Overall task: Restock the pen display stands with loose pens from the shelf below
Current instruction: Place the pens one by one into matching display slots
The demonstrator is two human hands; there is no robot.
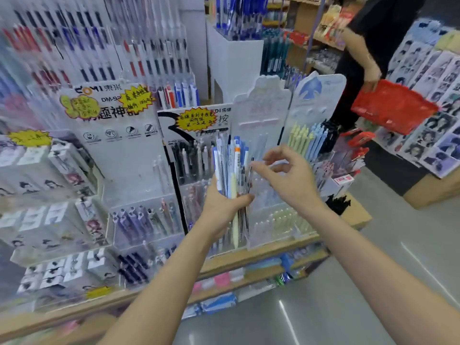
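Note:
My left hand (224, 205) grips an upright bundle of loose pens (232, 168), blue, white, cream and clear ones, in front of the display stands. My right hand (288, 178) is right beside the bundle's top, thumb and forefinger closing on a thin dark-tipped pen (251, 168) at its right edge. Behind the hands stands a clear pen display stand (271, 212) with pale pens in its lower rows. A black-and-white display stand (189, 170) with dark pens is just left of it.
More pen stands and boxed goods (49, 185) fill the wooden shelf (263, 252) to the left. Packets lie on the lower shelf (219, 302). A person in black with a red basket (393, 105) stands at the right, in the grey floor aisle (348, 295).

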